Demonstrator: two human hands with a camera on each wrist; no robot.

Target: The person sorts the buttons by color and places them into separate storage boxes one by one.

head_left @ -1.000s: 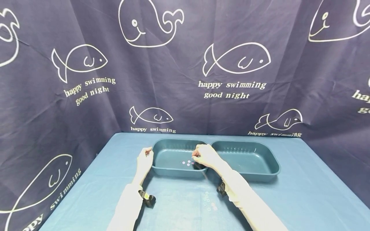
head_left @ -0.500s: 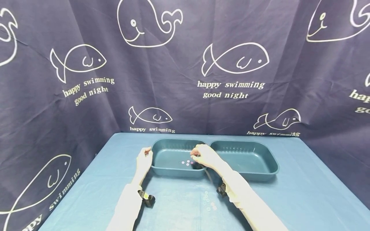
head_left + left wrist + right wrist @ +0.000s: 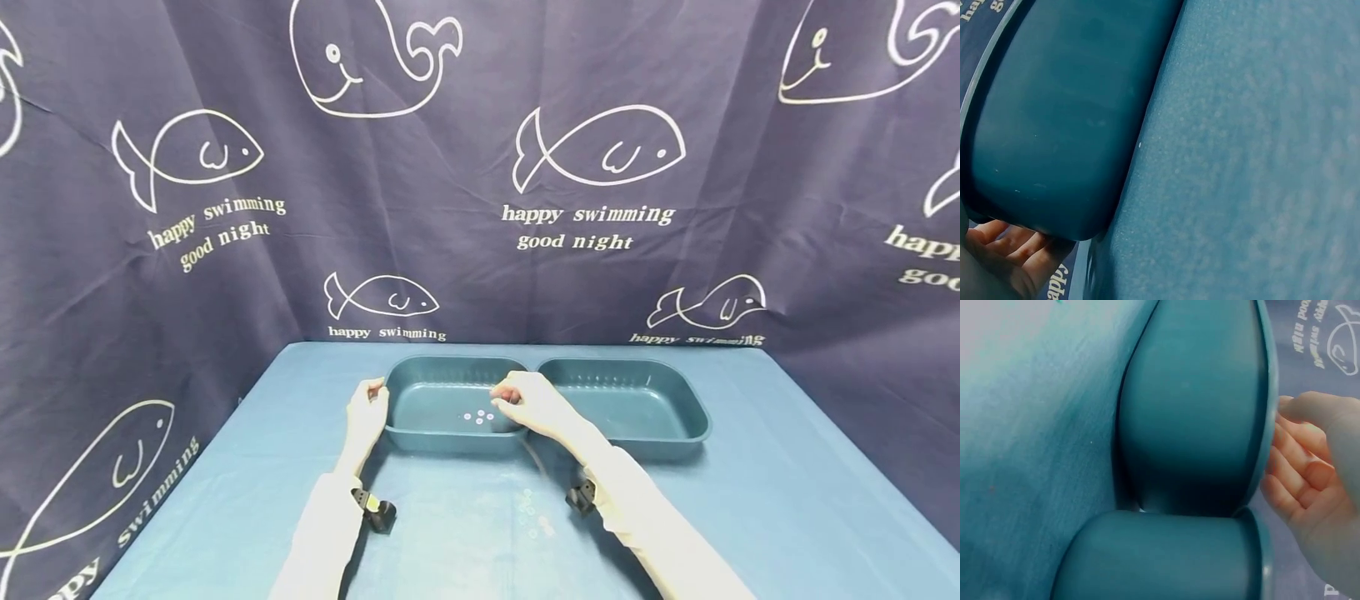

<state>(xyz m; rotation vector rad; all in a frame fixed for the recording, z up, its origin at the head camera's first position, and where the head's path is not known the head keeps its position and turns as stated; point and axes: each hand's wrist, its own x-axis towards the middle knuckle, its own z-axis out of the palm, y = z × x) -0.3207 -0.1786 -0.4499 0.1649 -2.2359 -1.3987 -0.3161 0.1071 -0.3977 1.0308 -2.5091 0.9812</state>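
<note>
Where the four small discs [image 3: 481,412] lie on the floor of the left tray [image 3: 450,444], toward its four o'clock, they look round, flat and pale pinkish white, each with what seems a darker centre, and sit close together. That tray is deep teal and smooth, with rounded corners, a slim rim and a soft sheen inside; the left wrist view shows a few light scuffs on its outer wall. At its nine o'clock the left hand [image 3: 367,408] rests its fingers against the end wall; I cannot tell whether it grips. At its three o'clock the right hand [image 3: 538,404] reaches over the end, fingers bent toward the thumb, but whether they pinch anything cannot be told. Also at three o'clock stands a matching right tray [image 3: 663,450], end to end with the first. On the blue tablecloth [image 3: 247,483], toward five o'clock, loose pieces [image 3: 533,533] lie scattered, faint aqua and pinkish.
</note>
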